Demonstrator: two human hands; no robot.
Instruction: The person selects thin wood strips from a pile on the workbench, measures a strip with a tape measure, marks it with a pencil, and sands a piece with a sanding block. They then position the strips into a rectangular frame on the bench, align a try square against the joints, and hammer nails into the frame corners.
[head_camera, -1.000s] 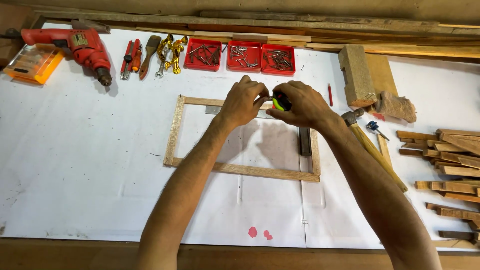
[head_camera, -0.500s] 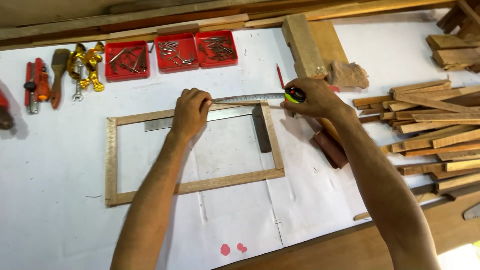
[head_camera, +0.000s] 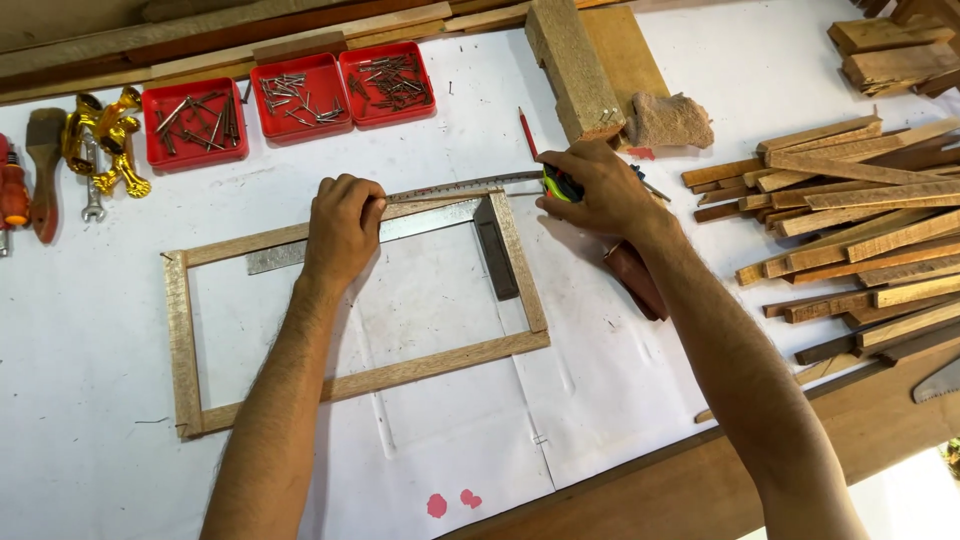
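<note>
A rectangular wooden frame (head_camera: 185, 345) lies flat on the white-covered bench. My left hand (head_camera: 342, 228) presses on the frame's far rail and pins the end of a metal tape blade (head_camera: 460, 185) there. My right hand (head_camera: 590, 190) grips a yellow-green tape measure case (head_camera: 557, 185) just past the frame's far right corner, with the blade stretched between the two hands. A steel try square (head_camera: 495, 250) with a dark stock rests inside the frame at that corner.
Three red trays of nails (head_camera: 290, 95) sit at the back. Hand tools (head_camera: 75, 150) lie far left, a red pencil (head_camera: 527, 132) and wood block (head_camera: 570, 65) at the back, a stack of wood strips (head_camera: 860, 220) right, a saw tip (head_camera: 935, 380) near the bench edge.
The view has swung left and the frame now sits more to the left. The hands have moved apart along the far rail, drawing out more tape blade.
</note>
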